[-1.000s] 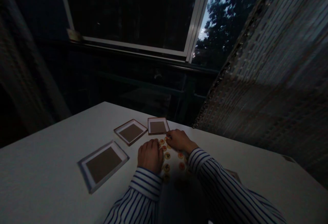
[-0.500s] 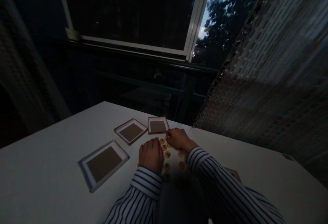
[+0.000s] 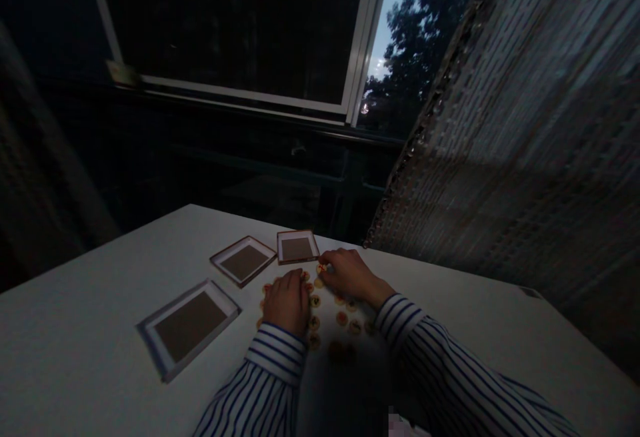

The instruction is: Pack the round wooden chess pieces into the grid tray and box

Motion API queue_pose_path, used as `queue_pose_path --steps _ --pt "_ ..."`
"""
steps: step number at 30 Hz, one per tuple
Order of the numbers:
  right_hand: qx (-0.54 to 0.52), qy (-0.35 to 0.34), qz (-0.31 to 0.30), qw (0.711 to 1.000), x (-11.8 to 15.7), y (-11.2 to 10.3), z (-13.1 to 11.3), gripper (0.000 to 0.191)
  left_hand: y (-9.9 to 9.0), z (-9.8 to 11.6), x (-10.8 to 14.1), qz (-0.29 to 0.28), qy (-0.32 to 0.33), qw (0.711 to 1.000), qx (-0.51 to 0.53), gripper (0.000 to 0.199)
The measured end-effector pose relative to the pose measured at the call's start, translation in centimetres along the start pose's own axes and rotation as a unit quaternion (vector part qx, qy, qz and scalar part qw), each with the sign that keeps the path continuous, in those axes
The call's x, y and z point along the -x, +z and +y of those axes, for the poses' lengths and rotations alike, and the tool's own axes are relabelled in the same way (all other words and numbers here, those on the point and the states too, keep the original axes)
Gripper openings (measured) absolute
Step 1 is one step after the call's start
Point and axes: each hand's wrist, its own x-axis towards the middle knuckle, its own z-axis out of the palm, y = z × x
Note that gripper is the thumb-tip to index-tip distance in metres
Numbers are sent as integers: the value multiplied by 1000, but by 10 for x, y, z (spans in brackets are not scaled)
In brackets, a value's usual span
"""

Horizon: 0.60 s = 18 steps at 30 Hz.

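Round, pale wooden Chinese chess pieces (image 3: 314, 322) with red or dark markings lie on the white table, some in a column between my hands. My left hand (image 3: 286, 300) rests palm down over several of them, fingers extended, hiding those beneath. Farther forward, my right hand (image 3: 347, 276) has thumb and fingertips closed at a red-marked piece (image 3: 321, 268). A further piece (image 3: 319, 283) lies just below those fingertips. Loose pieces (image 3: 342, 318) are scattered under my right wrist. Those nearest my body are dark and blurred.
Three shallow trays or box lids stand on the white table (image 3: 90, 330): a larger one (image 3: 190, 327) at left, a brown-rimmed one (image 3: 244, 260) behind it, and another (image 3: 297, 247) at the back. Beyond the table are a window and a string curtain (image 3: 500, 157).
The view has shifted slightly, moving the scene left. My right hand now sits a little farther from my left, and more pieces show beneath my right wrist.
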Motion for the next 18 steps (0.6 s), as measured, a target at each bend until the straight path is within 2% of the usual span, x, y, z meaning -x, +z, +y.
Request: queue_pose_path --steps 4,8,14,18 --pt "-6 -19 21 1000 14 -8 1 25 4 2 2 24 32 998 47 32" --pt "-25 -20 32 999 30 -16 1 26 12 6 6 48 57 988 137 32" --pt "-48 -18 48 998 59 -27 -1 26 10 22 13 17 4 949 314 30" --pt "-63 -16 57 996 75 -29 0 26 4 35 16 -8 -27 922 387 30"
